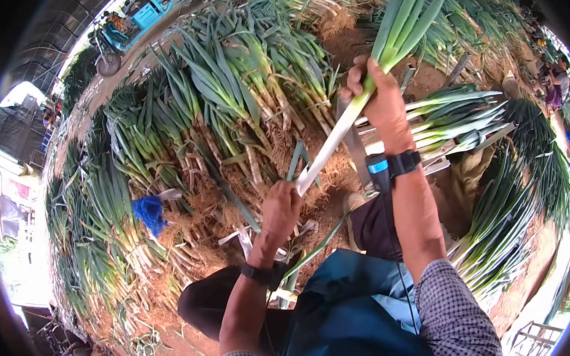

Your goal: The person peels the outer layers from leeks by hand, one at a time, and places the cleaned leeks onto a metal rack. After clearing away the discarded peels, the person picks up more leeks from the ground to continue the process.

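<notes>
A long leek [335, 138] slants across the middle, its green leaves at the top and its white shaft pointing down to the left. My right hand [384, 106] is closed round it where the green meets the white. At the lower white end, my left hand [281, 207] is closed in a fist with the fingers pressed at the shaft's tip. Narrow green leaf strips stand just above that fist. Trimmed leeks [455, 120] lie side by side on a wooden rack [436, 166] beyond my right wrist.
Rows of leeks with roots [237, 103] cover the ground ahead and to the left. A blue bundle [149, 215] lies among them. More leeks [504, 217] are heaped at the right. A blue vehicle [153, 10] stands far back, and a person [557, 80] is at the far right.
</notes>
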The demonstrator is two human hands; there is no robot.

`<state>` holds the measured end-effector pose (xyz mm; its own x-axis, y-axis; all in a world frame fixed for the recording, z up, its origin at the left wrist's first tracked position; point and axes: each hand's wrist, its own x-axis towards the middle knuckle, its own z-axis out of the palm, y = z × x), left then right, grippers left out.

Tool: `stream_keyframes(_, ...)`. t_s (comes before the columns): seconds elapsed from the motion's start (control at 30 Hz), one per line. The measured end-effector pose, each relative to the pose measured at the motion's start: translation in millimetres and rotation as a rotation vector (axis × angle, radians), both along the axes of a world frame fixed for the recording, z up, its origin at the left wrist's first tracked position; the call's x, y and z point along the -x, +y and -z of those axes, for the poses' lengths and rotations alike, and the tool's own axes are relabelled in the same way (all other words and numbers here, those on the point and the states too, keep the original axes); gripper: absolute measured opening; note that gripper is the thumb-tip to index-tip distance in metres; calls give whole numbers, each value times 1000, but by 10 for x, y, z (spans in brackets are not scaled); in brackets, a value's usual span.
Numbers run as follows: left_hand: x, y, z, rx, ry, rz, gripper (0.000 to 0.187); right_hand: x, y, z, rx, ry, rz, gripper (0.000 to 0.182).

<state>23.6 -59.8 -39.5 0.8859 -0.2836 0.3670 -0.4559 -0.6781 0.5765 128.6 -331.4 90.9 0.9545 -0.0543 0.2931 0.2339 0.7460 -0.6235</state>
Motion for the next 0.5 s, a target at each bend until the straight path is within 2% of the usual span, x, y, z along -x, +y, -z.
stream_keyframes(0.07, -4, 113, 31, 256, 265, -60, 11, -35, -21, 56, -12, -7, -4, 24)
stream_keyframes(0.1, -102, 274, 302, 312, 415, -93, 17, -38, -54, 64, -18, -13, 4, 24)
stream_keyframes(0.17, -209, 280, 376, 1030, 584, -167, 20, -74, -140, 134, 12, 27, 76, 25)
stream_keyframes(0.2, -175, 286, 159, 1205, 692, -205, 19, -95, -167, 180, 14, 78, 132, 24)
stream_keyframes(0.3, -87, 504, 259, 1567, 609, -109, 11, -212, -239, 289, -82, 169, 236, 25)
stream_keyframes(0.33, -124, 675, 298, 1623, 727, -92, 10, -246, -302, 320, -126, 174, 210, 25)
stream_keyframes(0.43, 50, 1010, 337, 1595, 688, -140, 10, -306, -498, 406, -171, 173, 232, 24)
stream_keyframes(0.47, 100, 1344, 596, 1587, 680, -131, 8, -290, -573, 371, -151, 186, 264, 26)
stream_keyframes(0.5, 153, 1482, 566, 1040, 622, -322, 10, -289, -641, 375, -161, 131, 238, 27)
